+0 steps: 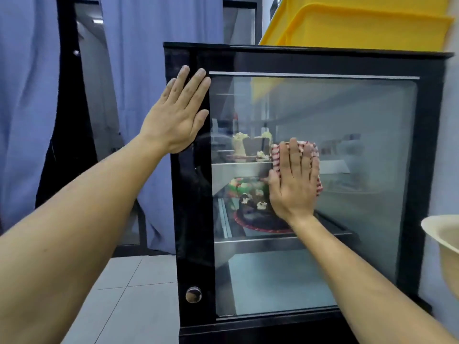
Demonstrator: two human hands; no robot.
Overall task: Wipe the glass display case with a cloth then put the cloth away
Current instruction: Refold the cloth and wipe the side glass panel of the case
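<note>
Much of the red-and-white checked cloth [313, 155] is hidden under the right hand [293, 184], whose grip is flat, fingers spread, pressing the cloth against the pane of the black-framed glass display case [432, 145] near its middle. The left hand [177, 115] lies open-palmed on the case's upper left frame edge, holding nothing. Reflections blur the inside: two shelves show, with decorated cakes [250, 197] hard to count. A cream bowl [444, 242] is cut off at right.

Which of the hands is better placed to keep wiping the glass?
Right: the right hand presses the checked cloth flat on the glass pane. The left hand lies bare on the black frame.
</note>
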